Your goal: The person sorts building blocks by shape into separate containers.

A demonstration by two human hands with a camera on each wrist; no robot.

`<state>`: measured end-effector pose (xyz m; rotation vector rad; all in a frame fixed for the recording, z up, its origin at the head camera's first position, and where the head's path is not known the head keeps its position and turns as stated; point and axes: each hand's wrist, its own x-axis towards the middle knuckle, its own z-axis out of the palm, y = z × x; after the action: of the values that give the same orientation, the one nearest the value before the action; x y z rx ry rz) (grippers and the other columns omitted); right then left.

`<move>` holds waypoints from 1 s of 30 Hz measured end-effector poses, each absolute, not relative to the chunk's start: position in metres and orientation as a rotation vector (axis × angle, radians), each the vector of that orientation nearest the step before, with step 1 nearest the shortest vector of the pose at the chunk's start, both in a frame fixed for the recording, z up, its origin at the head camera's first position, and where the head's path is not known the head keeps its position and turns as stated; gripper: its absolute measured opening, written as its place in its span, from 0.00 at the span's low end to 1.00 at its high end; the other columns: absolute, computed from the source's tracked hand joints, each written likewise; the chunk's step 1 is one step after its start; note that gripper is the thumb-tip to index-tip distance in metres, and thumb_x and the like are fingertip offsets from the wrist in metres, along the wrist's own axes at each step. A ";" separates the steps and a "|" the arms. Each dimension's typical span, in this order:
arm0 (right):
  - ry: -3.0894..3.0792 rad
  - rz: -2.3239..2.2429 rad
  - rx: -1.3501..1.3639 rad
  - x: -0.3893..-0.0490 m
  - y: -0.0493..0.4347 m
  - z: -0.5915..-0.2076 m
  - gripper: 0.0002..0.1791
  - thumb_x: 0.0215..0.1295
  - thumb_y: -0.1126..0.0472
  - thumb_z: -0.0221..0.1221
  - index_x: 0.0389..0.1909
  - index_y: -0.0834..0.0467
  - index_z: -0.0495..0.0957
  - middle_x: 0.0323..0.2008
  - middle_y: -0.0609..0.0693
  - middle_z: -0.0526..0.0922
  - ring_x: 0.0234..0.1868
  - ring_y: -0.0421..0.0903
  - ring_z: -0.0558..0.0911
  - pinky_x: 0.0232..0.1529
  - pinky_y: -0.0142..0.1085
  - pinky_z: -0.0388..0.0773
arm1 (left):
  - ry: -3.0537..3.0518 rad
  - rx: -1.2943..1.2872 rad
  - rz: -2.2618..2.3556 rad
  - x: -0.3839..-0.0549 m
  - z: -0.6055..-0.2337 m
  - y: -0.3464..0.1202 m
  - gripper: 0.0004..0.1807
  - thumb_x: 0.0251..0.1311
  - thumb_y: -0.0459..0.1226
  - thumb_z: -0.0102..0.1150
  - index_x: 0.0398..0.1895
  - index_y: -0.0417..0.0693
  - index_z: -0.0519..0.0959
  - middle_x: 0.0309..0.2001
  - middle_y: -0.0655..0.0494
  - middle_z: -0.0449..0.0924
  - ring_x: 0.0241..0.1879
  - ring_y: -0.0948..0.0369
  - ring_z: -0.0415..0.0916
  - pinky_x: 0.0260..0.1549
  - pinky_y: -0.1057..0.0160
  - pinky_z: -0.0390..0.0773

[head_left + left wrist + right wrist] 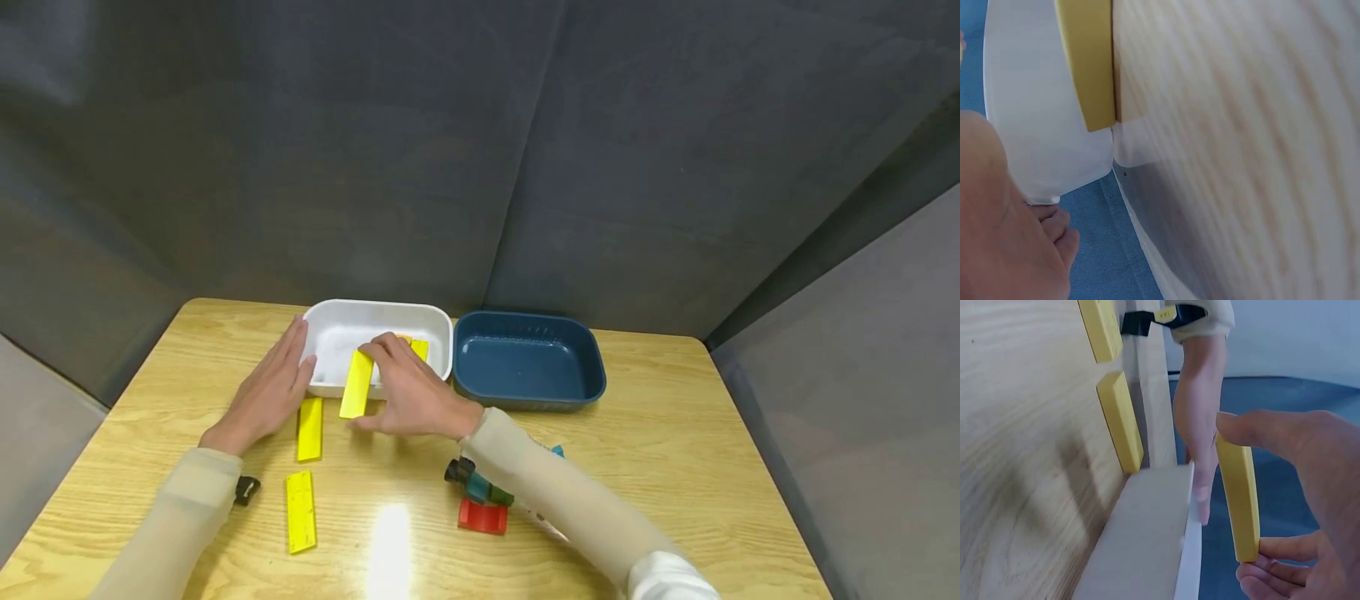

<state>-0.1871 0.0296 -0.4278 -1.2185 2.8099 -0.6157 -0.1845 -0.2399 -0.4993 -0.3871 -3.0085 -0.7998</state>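
My right hand (pixel 420 396) pinches a yellow block (pixel 356 385) by its two ends, thumb at one and fingers at the other. In the head view the block is over the front rim of a white bin (pixel 322 390). My left hand (pixel 267 387) lies against the bin's left side with its fingers extended. Inside the bin, partly hidden by my right hand, are a yellow piece (pixel 420 348) and a bit of orange. One yellow block (pixel 309 429) lies on the table just before the bin, and another yellow block (pixel 301 512) lies nearer to me.
A dark blue bin (pixel 525 398) stands at the white bin's right. Under my right forearm lie a red arched block (pixel 482 517) and several dark, teal and green pieces, partly covered. Dark cloth (pixel 390 150) hangs behind the wooden table (pixel 645 467).
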 end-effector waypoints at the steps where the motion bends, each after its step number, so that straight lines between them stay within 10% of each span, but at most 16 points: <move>1: 2.809 -0.616 -1.205 -0.190 0.030 -0.429 0.53 0.55 0.39 0.79 0.74 0.62 0.69 0.63 0.52 0.73 0.60 0.45 0.72 0.62 0.29 0.77 | -3.009 -0.387 -0.800 -0.185 -0.500 -0.240 0.39 0.88 0.51 0.32 0.88 0.46 0.31 0.88 0.53 0.22 0.86 0.41 0.36 0.82 0.36 0.46; 30: 2.828 -0.481 -1.046 -0.251 0.018 -0.433 0.52 0.58 0.36 0.76 0.77 0.57 0.68 0.65 0.51 0.71 0.61 0.45 0.71 0.65 0.33 0.78 | -3.002 -0.381 -0.792 -0.186 -0.500 -0.238 0.39 0.87 0.49 0.34 0.89 0.46 0.32 0.88 0.52 0.24 0.86 0.42 0.35 0.82 0.36 0.47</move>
<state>-0.2508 0.0181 -0.4332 -1.0463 2.8278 -0.4808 -0.1857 -0.2385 -0.5003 -0.3810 -3.0022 -0.7920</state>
